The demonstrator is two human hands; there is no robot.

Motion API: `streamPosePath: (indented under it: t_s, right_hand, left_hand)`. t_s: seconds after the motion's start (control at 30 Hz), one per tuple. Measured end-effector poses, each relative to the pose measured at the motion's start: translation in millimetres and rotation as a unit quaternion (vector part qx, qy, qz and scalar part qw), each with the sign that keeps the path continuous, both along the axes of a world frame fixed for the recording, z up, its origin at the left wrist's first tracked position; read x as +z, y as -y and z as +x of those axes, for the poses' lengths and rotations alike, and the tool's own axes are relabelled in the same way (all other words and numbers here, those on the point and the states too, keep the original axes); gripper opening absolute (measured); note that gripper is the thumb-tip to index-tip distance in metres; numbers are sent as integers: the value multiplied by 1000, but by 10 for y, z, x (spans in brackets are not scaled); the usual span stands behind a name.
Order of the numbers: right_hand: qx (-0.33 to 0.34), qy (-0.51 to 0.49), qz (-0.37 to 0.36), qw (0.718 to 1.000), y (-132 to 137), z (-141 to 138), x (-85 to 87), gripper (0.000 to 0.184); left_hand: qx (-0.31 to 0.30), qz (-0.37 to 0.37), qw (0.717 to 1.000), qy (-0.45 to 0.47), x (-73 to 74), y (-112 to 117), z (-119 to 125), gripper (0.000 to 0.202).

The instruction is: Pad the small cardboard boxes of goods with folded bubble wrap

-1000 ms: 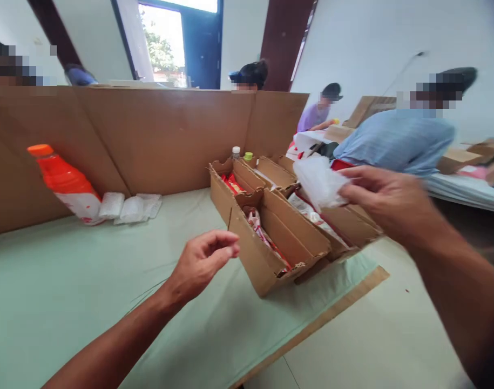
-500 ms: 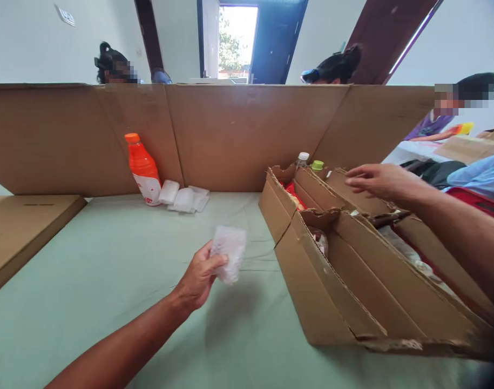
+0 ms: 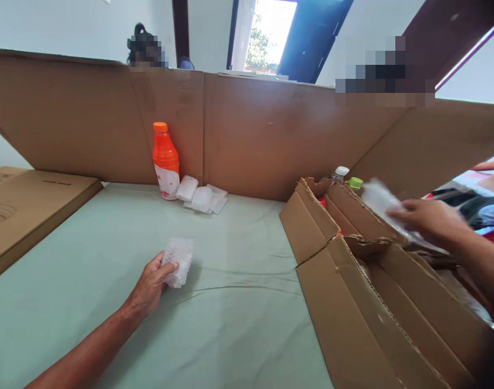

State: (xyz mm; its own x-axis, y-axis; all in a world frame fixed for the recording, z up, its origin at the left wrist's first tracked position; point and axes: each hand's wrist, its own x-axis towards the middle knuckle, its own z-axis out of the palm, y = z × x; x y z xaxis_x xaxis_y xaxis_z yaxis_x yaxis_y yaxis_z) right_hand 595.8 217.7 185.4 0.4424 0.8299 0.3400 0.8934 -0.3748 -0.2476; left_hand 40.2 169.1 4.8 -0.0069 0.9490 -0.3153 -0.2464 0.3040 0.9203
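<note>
Over the green cloth, my left hand [image 3: 147,283] pinches a small bubble-wrap packet [image 3: 181,262] between thumb and fingers. My right hand [image 3: 437,220], smeared by motion, is above the far compartments of the cardboard box [image 3: 347,308]. It grips a whitish, translucent piece of wrap [image 3: 378,193], too blurred to tell whether it is bubble wrap. Further back, flat white bubble-wrap packets [image 3: 200,200] lie beside an orange bottle [image 3: 166,162], which stands upright against the cardboard wall.
A tall cardboard screen [image 3: 263,129] runs along the back. At the left lies a flat cardboard carton [image 3: 36,197]. A white-capped bottle [image 3: 340,172] and a green cap [image 3: 354,182] show behind the box dividers. Beyond the screen are people's heads, partly blurred.
My right hand, formerly bare over the boxes, now holds the whitish wrap. My left hand has moved left with its packet. The view has turned right.
</note>
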Motion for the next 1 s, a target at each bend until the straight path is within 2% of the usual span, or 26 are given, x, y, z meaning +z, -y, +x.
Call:
streamPosePath:
  t_s: [0.07,0.1,0.17,0.23,0.27,0.33,0.43,0.5,0.57,0.6,0.63,0.7,0.77,0.83,1.0]
  right_hand:
    - [-73,20,15,997,29,-194,343,33]
    - [-78,32,41,996,20,-362,507,26]
    - [-18,55,75,995,-67,-833,753,15]
    - [42,93,26,994,-255,-1427,815,24]
    - [80,107,-16,991,-381,-1738,762,26]
    - [130,89,-103,982,-662,-2323,497,29]
    - [156,51,-156,974,-1042,-2999,-138,27]
    - [186,19,-183,965,-1214,-3293,-557,28]
    - [220,-16,-203,954,-1309,-3462,-870,33]
    - [234,-32,-210,949,-1331,-3500,-972,35]
    - [245,-45,-214,944,-1337,-3508,-1038,35]
    - [260,-61,-215,939,-1313,-3448,-1065,29]
    - [267,-64,-212,938,-1244,-3327,-975,20]
    - [274,-62,-207,937,-1131,-3203,-799,15]
    - [287,-49,-172,941,-636,-3015,-139,14]
  left_hand:
    - [2,2,1000,-3,20,-1,-87,48]
    - [7,1,1000,-4,34,-4,-130,49]
    - [18,-3,1000,-3,58,-13,-201,50]
    - [21,-4,1000,9,67,-16,-238,53]
    - [19,-5,1000,18,66,-13,-243,54]
    - [15,-4,999,36,64,-1,-239,56]
    - [10,-7,999,50,83,2,-267,55]
    - [9,-2,999,48,116,-23,-342,53]
    - [13,13,999,39,160,-76,-448,50]
    - [15,24,999,31,183,-115,-499,49]
    - [14,36,999,23,207,-166,-540,47]
    - [11,62,998,3,258,-319,-566,43]
    - [7,92,996,-22,317,-569,-498,41]
    - [5,128,990,-57,393,-934,-347,44]
    - [35,195,968,-154,614,-2012,80,56]
